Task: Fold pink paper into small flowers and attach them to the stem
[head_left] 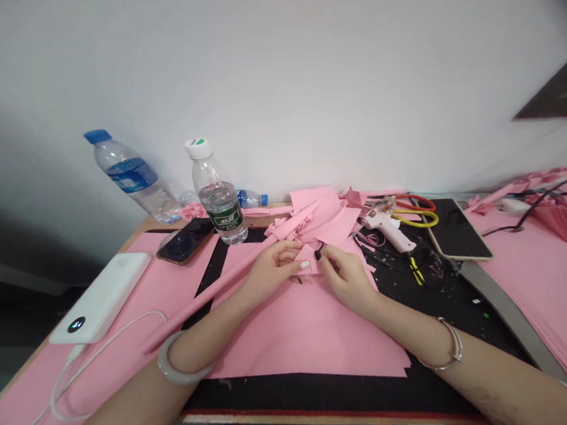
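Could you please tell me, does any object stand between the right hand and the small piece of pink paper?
Nothing visible does. The right hand is right at the edge of the small piece of pink paper, which the left hand holds from the other side.

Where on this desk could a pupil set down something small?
Bare black mat shows in a strip in front of the pink sheets, and between the right forearm and tablet, where small scraps lie. It is crowded behind the left hand and right hand: folded pink paper, glue gun, white-capped bottle.
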### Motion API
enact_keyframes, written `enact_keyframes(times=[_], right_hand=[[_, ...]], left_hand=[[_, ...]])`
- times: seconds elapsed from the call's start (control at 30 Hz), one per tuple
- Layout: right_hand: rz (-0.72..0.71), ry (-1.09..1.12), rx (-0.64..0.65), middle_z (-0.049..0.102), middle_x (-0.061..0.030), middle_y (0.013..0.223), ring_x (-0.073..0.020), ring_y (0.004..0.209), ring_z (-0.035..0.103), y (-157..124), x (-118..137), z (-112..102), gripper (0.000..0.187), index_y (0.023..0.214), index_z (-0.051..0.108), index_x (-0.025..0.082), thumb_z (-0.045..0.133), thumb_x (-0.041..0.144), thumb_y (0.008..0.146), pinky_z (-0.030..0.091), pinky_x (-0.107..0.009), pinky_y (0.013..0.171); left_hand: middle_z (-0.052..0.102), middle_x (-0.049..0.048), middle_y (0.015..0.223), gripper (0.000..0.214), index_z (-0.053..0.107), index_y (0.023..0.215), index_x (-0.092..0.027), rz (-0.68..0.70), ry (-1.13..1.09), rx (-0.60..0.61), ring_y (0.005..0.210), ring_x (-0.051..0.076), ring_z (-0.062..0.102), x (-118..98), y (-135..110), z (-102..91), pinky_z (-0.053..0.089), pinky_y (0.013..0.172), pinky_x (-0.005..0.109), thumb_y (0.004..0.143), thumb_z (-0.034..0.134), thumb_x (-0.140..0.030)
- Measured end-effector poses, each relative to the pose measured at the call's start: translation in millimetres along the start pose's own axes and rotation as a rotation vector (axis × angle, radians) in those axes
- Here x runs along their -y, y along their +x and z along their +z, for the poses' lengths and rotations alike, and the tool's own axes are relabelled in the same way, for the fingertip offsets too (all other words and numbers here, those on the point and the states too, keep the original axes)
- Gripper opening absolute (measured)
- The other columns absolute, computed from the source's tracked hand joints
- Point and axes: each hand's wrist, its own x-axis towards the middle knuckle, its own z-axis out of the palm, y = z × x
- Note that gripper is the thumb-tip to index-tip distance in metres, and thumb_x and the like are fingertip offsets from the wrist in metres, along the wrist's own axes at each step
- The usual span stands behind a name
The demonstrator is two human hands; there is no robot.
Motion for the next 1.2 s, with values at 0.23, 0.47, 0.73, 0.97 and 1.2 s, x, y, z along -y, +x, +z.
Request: enact_keyframes(times=[0.23, 0.47, 0.73, 0.97, 1.2], right_hand=[[0.047, 0.047, -0.001, 0.056, 0.0012, 0.058, -0.0152, 0.053, 0.052, -0.4, -0.4, 0.4, 0.024, 0.069, 0.047, 0.023, 0.045, 0.023, 0.093, 0.038, -0.026, 0.052], [0.105, 0.16, 0.015, 0.055, 0.0025, 0.056, -0.0144, 0.047, 0.05, -0.1, -2.4, 2.3, 0.016, 0.082, 0.056, 0.022, 0.046, 0.027, 0.094, 0.038, -0.025, 0.046], [0.331, 0.525, -0.003, 0.052, 0.006, 0.051, -0.0112, 0.038, 0.044, 3.4, 0.7, 3.9, 0.031, 0.088, 0.054, 0.021, 0.052, 0.052, 0.091, 0.033, -0.023, 0.039], [0.367, 0.621, -0.072, 0.043, 0.0084, 0.052, -0.0092, 0.042, 0.035, 7.9, 3.9, 3.4, 0.029, 0.094, 0.059, 0.017, 0.059, 0.044, 0.083, 0.025, -0.022, 0.04], [0.398, 0.606, -0.101, 0.035, 0.0114, 0.049, -0.0091, 0.042, 0.031, 9.1, 4.2, 2.4, 0.03, 0.1, 0.061, 0.015, 0.058, 0.036, 0.079, 0.023, -0.022, 0.042]], left_hand=[[0.074, 0.0108, 0.113, 0.037, 0.073, 0.112, -0.015, 0.086, 0.133, -0.144, 0.073, 0.016, 0.069, 1.4, -0.1, -3.4, 0.058, 0.07, 0.031, 0.078, 0.076, -0.028], [0.072, 0.0112, 0.124, 0.039, 0.072, 0.119, -0.017, 0.094, 0.182, -0.146, 0.085, 0.02, 0.07, 1.4, -0.7, -4.0, 0.057, 0.075, 0.033, 0.082, 0.071, -0.027], [0.071, 0.0153, 0.121, 0.044, 0.071, 0.113, -0.015, 0.115, -0.114, -0.133, 0.1, 0.029, 0.072, -3.5, -1.5, -5.0, 0.061, 0.072, 0.035, 0.086, 0.067, -0.05], [0.065, 0.0094, 0.135, 0.034, 0.07, 0.12, -0.023, 0.195, -0.087, 0.025, 0.128, 0.029, 0.057, 0.2, 1.7, -7.5, 0.059, 0.089, 0.037, 0.086, 0.069, -0.028], [0.073, 0.0074, 0.121, 0.033, 0.079, 0.106, -0.021, 0.235, 0.195, 0.045, 0.114, 0.024, 0.065, -1.4, -0.1, -9.5, 0.051, 0.098, 0.035, 0.081, 0.061, -0.01]])
